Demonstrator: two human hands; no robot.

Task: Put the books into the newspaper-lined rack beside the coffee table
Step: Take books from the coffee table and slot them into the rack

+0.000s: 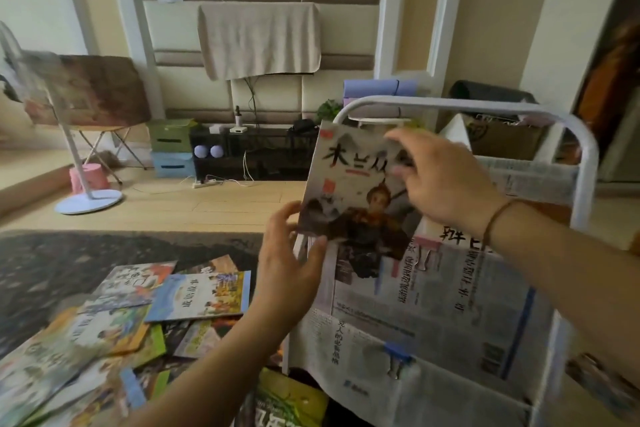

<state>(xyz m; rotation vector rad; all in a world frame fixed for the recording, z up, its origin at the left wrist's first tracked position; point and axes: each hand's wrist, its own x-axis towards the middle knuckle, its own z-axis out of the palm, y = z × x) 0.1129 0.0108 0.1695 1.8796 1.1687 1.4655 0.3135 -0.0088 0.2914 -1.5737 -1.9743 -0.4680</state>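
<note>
I pinch the book [356, 198] with both hands, left hand [294, 263] at its lower corner, right hand [446, 180] on top, steering it upright toward the newspaper-lined rack [585, 163] pocket.

Reading "木兰" on held book's cover [360, 191]; seeing Chinese headlines on rack's newspaper [450, 288], mostly not making them out.

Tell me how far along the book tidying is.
Done: no book is visibly seated in the newspaper-lined rack yet. In hand: one book is held over the rack, the left hand gripping its lower corner and the right hand its upper edge. Left: a scattered pile of books on the coffee table.
</note>
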